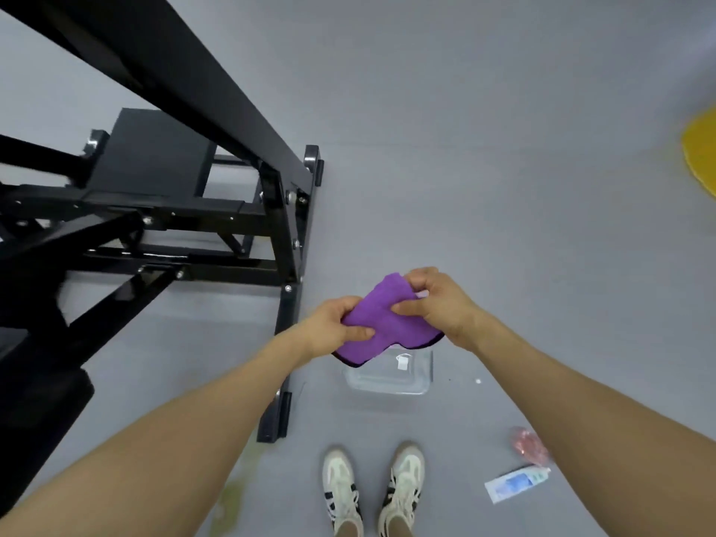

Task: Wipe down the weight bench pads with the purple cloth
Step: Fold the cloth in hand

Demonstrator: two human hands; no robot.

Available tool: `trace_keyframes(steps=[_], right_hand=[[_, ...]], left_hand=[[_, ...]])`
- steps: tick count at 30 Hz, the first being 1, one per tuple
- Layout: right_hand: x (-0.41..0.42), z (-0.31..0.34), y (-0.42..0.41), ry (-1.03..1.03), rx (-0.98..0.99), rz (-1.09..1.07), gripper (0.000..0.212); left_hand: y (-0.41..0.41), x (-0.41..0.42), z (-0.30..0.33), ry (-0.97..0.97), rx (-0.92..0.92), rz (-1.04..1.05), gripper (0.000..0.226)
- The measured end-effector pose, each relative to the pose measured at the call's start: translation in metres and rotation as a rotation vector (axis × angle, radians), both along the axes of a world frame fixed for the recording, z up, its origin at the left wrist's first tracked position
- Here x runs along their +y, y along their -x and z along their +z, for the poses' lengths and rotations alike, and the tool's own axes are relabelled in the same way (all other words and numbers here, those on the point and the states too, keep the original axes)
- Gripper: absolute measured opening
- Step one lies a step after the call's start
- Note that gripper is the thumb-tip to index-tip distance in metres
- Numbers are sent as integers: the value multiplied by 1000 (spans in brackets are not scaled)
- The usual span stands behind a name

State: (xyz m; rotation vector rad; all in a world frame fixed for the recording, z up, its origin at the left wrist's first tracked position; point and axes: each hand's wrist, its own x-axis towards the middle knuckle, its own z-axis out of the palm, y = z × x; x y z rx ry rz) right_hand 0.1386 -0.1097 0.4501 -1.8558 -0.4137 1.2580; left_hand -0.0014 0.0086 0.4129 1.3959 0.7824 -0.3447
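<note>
- Note the purple cloth (381, 323): soft, matt, fine-napped fabric like microfibre, with a darker stitched edge binding.
- You see the weight bench frame (286, 226) in black-painted metal, semi-gloss, with bright reflections along its edges and silver bolt heads.
- The bench pad (151, 153) shows a smooth black covering with a dull sheen; you cannot tell vinyl from leather.
- The clear container (389, 375) on the floor is transparent and glossy, either plastic or glass.
- The floor (503, 188) is grey, smooth and matt.
- The tube (517, 483) has a glossy printed plastic skin.
- Your shoes (372, 494) have a matt pale upper with black stripes and woven laces.
</note>
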Motion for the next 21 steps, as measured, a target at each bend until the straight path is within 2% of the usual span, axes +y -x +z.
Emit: trace_keyframes(steps=[2, 5, 9, 11, 14, 18, 21], right_hand=[[12, -54, -6, 6, 50, -36, 25], [22, -134, -9, 31, 255, -64, 26], [15, -238, -15, 172, 218, 15, 21], [9, -285, -20, 249, 165, 66, 26], [16, -340, -28, 327, 70, 163, 46], [37, -395, -33, 393, -175, 304, 46], [42, -427, -27, 423, -265, 267, 44]], left_hand=[[-3, 6, -47, 70, 13, 13, 36], [-2, 11, -122, 170, 57, 86, 32], [13, 12, -223, 250, 193, 76, 41], [19, 10, -270, 186, 268, 88, 35], [16, 6, -329, 115, 293, 255, 20], [-3, 6, -389, -78, 303, 354, 18], [-9, 7, -418, -248, 367, 360, 23]])
